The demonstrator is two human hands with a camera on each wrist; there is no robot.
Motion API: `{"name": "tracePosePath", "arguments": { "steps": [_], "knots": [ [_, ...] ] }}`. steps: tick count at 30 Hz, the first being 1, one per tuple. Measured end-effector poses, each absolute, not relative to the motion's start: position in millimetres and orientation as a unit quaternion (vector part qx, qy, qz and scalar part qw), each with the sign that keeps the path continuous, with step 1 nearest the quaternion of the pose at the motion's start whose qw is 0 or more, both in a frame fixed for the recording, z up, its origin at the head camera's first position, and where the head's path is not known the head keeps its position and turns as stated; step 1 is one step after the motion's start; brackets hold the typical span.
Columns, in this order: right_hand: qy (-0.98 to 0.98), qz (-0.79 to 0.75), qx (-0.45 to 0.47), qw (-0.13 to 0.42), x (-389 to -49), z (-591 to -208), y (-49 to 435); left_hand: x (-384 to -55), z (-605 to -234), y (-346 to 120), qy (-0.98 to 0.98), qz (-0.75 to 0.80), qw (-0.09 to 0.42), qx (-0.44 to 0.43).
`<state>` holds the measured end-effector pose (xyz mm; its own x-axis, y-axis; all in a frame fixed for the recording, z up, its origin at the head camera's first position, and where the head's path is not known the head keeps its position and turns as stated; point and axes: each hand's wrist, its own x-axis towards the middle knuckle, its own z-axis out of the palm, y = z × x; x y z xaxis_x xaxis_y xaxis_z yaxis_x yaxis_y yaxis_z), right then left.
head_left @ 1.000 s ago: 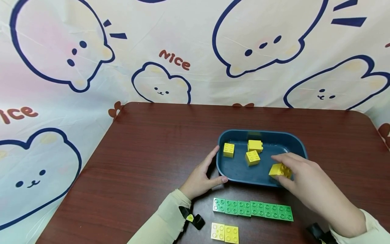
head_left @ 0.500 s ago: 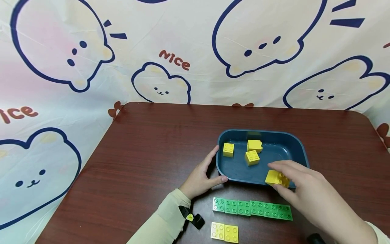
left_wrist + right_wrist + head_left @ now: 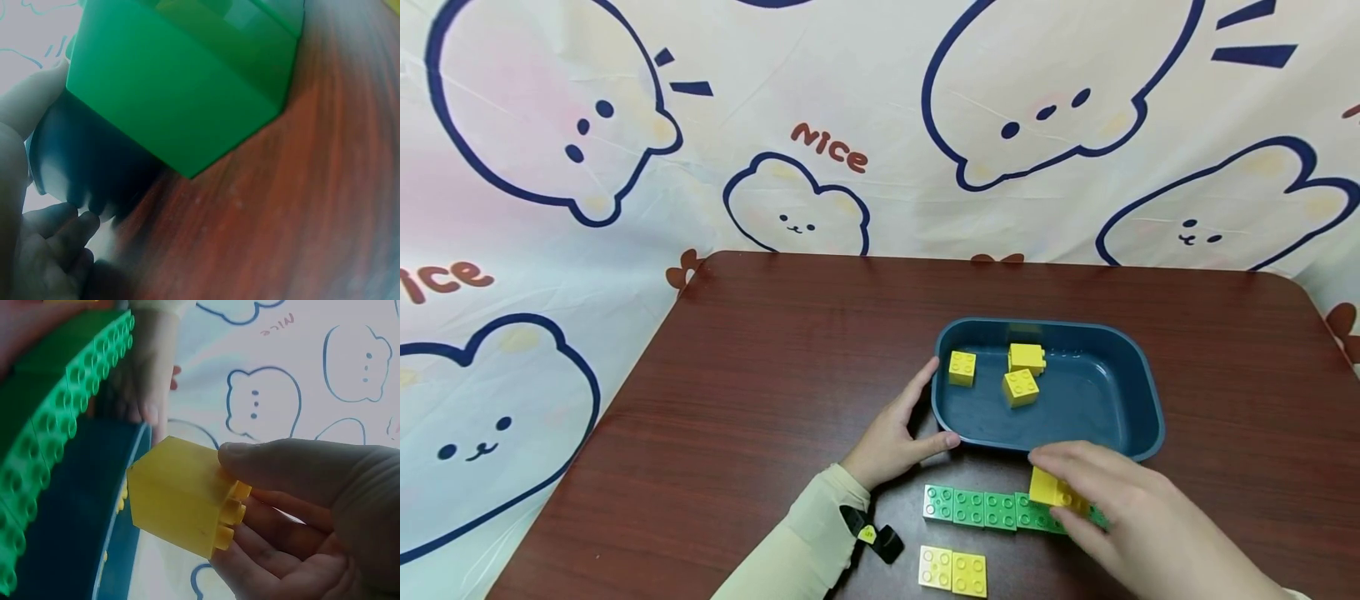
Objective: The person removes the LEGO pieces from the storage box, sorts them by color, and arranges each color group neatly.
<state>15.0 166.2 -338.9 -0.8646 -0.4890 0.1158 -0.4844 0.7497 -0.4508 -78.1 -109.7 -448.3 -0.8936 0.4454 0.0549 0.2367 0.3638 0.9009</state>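
On the head cam I've got a bright yellow block (image 3: 1045, 485) pinched in the right hand (image 3: 1138, 521), nearside of the blue tray (image 3: 1093, 412), hiding part of the green row (image 3: 985, 510). Left hand (image 3: 891, 442) is spread against the tray's left end, well apart from the block. Left wrist's mostly green row, tray behind. Right wrist: block's smooth, boxy, round studs toward the palm, thumb and fingers clamped on it.
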Motion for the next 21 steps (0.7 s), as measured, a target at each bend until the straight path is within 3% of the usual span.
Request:
{"name": "tracePosePath", "arguments": {
  "steps": [4, 10, 21],
  "knots": [
    [0.923, -0.244, -0.293, 0.047, 19.4, -348.5, 165.7, -78.2, -448.6, -109.4, 0.819, 0.526, 0.100, 0.208],
    [0.904, -0.258, -0.335, 0.054, 23.7, -365.7, 162.5, -78.0, -448.7, -109.2, 0.817, 0.529, 0.102, 0.207],
    [0.871, -0.296, -0.367, 0.136, 26.6, -387.2, 157.8, -77.8, -448.4, -109.3, 0.817, 0.528, 0.104, 0.207]
  ]
}}
